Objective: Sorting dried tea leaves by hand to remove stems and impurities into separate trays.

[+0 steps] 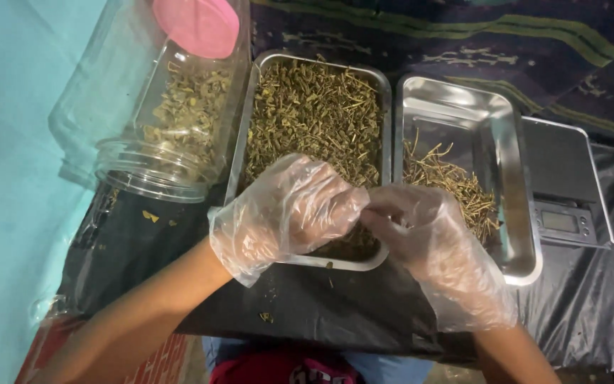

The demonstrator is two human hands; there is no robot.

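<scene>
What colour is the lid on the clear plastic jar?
Pink. The lid sits on the jar, seen best in the head view.

left glove [289,213]: thin clear plastic film, crinkled, faintly shiny
right glove [438,245]: same clear film, wrinkled and loose
left tray [385,92]: bright metal, smooth rim
right tray [492,128]: polished metal, mirror-glossy inside
herbs [307,114]: dry, matt, rough olive-brown stems and bits
jar [151,107]: clear plastic, glossy, ribbed at the mouth
lid [197,25]: pink plastic, smooth, matt
sheet [591,306]: black plastic, creased, glossy
scale [559,171]: dark matt top, silvery rim
cloth [463,35]: dark patterned fabric, matt
</scene>
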